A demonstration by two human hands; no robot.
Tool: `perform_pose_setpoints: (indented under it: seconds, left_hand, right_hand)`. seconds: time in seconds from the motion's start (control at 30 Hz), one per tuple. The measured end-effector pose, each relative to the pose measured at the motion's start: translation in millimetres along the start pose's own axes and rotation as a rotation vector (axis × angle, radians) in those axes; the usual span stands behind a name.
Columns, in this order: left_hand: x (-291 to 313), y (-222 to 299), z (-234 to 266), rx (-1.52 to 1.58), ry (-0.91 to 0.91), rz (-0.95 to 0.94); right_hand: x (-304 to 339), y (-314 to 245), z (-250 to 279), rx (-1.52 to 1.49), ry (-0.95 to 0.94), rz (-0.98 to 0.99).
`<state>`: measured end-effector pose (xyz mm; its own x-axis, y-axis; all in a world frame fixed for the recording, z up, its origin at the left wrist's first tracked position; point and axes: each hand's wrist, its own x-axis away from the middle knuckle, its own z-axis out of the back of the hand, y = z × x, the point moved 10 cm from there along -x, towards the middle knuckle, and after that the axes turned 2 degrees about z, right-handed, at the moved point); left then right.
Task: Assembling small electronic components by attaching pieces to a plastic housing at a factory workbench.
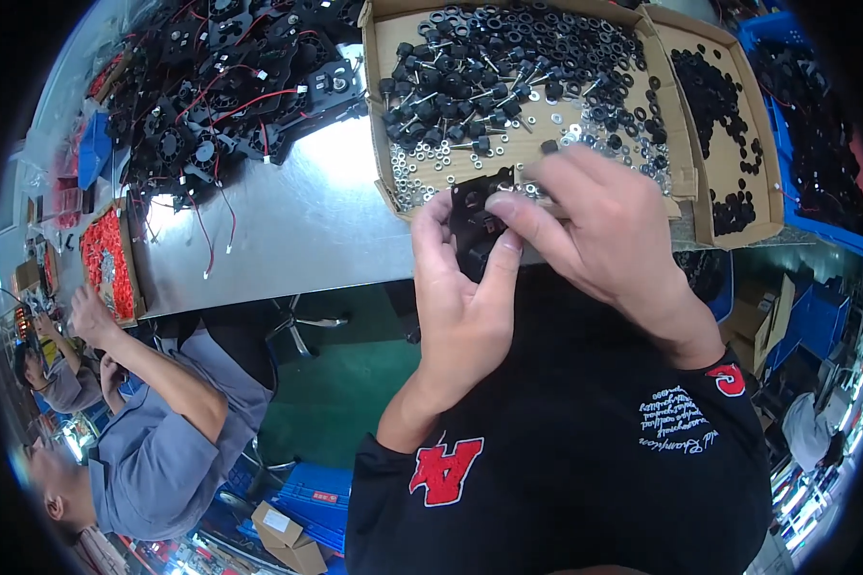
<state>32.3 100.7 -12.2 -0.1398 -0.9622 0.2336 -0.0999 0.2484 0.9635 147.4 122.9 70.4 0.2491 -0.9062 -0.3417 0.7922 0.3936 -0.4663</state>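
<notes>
My left hand (465, 311) is closed round a dark, flat plastic part (475, 230) with a round opening, held upright at the near edge of the cardboard tray. Close against that part, the fingers of my right hand (612, 225) are curled together, its thumb near the part's face. Whatever sits between those fingertips is hidden or too small to name. Just beyond my hands, the tray (382, 172) holds black knobs with metal studs (460, 91), black rings (566, 38) and small silver nuts (427, 158).
Black fan assemblies (201, 105) with red wires are heaped on the metal table (288, 235) at the left. A second cardboard tray (762, 125) holds black washers; a blue bin (825, 225) stands beyond it. Left, a co-worker (177, 431) reaches toward a box of red parts (105, 259).
</notes>
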Motion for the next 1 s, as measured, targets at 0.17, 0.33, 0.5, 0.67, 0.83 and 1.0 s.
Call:
perform_pose_setpoints:
  seconds: [0.17, 0.33, 0.5, 0.67, 0.83, 1.0]
  left_hand:
    - [0.4, 1.5, 0.8, -0.025, 0.013, -0.04]
    - [0.4, 0.4, 5.6, -0.038, 0.012, -0.085]
    - [0.6, -3.6, 10.0, -0.027, 0.014, -0.023]
    - [5.2, -7.6, 8.3, 0.002, 0.019, 0.014]
    - [4.2, -4.8, 7.9, -0.002, 0.001, -0.043]
    - [6.1, -1.5, 11.0, -0.017, 0.013, -0.079]
  right_hand:
    - [2.4, 5.7, -3.1, -0.183, -0.01, -0.019]
    - [-1.1, -14.8, 10.5, -0.074, 0.063, 0.089]
    - [10.9, -7.6, -20.1, 0.093, -0.284, 0.004]
    - [6.5, -22.3, -4.1, -0.084, -0.045, 0.102]
    - [6.1, -12.6, -7.3, 0.008, -0.126, -0.02]
    - [9.0, -27.5, 4.8, -0.058, 0.027, 0.092]
